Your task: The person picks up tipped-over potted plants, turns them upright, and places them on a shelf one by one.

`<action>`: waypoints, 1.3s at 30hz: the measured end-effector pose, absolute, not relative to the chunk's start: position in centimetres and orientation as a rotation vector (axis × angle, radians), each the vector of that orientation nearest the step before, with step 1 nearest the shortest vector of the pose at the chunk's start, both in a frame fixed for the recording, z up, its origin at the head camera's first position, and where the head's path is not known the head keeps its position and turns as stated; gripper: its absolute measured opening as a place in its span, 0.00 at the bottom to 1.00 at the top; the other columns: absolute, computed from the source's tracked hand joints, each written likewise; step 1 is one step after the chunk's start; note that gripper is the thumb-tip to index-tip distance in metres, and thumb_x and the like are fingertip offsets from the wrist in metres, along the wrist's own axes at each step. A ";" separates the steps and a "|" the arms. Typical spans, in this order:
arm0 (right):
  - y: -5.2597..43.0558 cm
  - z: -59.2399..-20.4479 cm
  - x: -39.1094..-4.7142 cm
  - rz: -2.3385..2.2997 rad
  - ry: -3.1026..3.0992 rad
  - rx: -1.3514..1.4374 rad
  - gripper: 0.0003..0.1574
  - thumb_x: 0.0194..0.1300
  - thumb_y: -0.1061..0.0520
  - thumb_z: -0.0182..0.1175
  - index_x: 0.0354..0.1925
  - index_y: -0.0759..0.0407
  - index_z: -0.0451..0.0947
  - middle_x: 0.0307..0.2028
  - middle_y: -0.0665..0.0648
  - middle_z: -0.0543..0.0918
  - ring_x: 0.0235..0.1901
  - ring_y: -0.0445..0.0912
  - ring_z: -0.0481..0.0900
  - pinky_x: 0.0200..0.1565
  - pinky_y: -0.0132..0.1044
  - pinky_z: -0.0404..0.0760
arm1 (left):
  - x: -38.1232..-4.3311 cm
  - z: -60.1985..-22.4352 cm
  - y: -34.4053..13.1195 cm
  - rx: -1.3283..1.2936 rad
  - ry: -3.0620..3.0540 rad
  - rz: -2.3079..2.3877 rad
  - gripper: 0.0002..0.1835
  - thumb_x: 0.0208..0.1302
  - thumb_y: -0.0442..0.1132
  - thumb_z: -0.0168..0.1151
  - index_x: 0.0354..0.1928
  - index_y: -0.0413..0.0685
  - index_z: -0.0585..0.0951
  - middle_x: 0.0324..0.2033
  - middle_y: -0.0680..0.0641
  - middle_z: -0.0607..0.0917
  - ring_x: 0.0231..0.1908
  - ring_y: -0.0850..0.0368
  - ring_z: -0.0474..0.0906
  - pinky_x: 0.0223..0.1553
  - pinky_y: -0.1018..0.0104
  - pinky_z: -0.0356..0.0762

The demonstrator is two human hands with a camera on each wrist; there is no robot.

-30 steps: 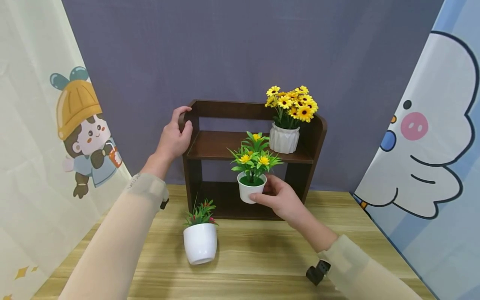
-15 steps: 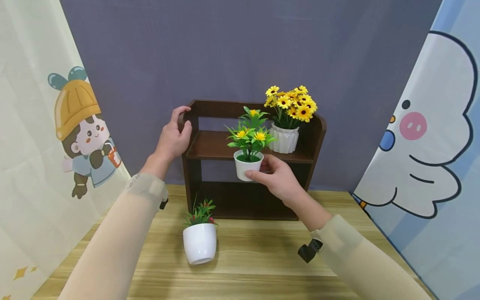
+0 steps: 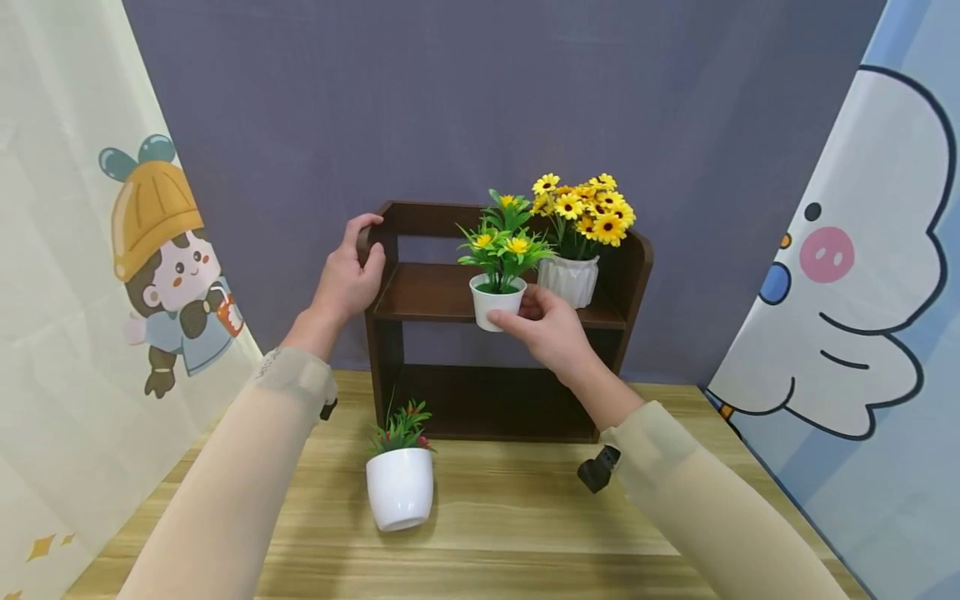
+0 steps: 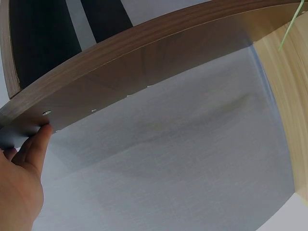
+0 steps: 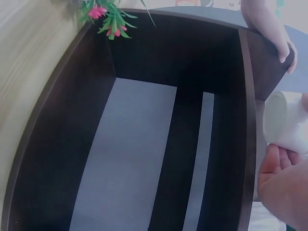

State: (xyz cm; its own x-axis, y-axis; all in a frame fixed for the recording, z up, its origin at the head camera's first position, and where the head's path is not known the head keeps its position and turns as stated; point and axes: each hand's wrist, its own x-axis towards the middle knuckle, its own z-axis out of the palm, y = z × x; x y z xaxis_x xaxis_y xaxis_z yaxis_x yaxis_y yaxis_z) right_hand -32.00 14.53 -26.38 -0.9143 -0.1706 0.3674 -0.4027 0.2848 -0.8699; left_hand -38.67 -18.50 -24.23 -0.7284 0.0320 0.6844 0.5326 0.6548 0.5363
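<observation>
In the head view my right hand [image 3: 555,329] pinches a small white flowerpot [image 3: 497,307] of green leaves and yellow flowers between thumb and fingers. The pot is upright, just in front of the upper board of a dark brown two-tier shelf [image 3: 420,292]. The right wrist view shows the pot's base [image 5: 275,118] apart from the board's front edge. My left hand [image 3: 350,271] grips the top of the shelf's left side panel; in the left wrist view its fingertips press that panel [image 4: 144,62]. A ribbed white pot of yellow daisy-like flowers [image 3: 568,282] stands at the right of the upper board.
A glossy white pot [image 3: 400,490] with green leaves and pink-red flowers sits on the wood-grain table [image 3: 510,517], before the shelf's left half. A grey-purple curtain [image 3: 465,100] hangs behind. Printed cloths flank the table left and right.
My right hand has lifted the small yellow-flowered pot from in front of the lower compartment to the upper board's level. My left hand has kept its place on the shelf.
</observation>
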 end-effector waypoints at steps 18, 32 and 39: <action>13.6 -25.0 -35.3 1.591 -2.408 0.363 0.50 0.71 0.43 0.75 0.78 0.65 0.69 0.70 0.65 0.79 0.69 0.59 0.78 0.69 0.57 0.80 | -38.7 -24.2 -18.4 -0.442 -2.223 -0.994 0.26 0.86 0.53 0.43 0.80 0.70 0.63 0.29 0.40 0.74 0.25 0.47 0.71 0.30 0.53 0.72; 11.6 -25.7 -36.1 1.401 -2.418 0.218 0.44 0.69 0.41 0.76 0.71 0.64 0.77 0.64 0.64 0.85 0.62 0.58 0.83 0.64 0.56 0.83 | -38.6 -24.3 -18.7 -0.422 -2.228 -1.002 0.26 0.85 0.53 0.44 0.80 0.70 0.63 0.27 0.40 0.76 0.24 0.45 0.72 0.30 0.53 0.73; 10.9 -25.8 -36.0 1.247 -2.417 0.080 0.40 0.69 0.37 0.75 0.66 0.60 0.81 0.61 0.62 0.88 0.58 0.59 0.85 0.61 0.57 0.83 | -38.6 -24.1 -18.5 -0.423 -2.226 -1.001 0.26 0.85 0.53 0.43 0.81 0.70 0.63 0.35 0.34 0.80 0.29 0.42 0.76 0.33 0.53 0.74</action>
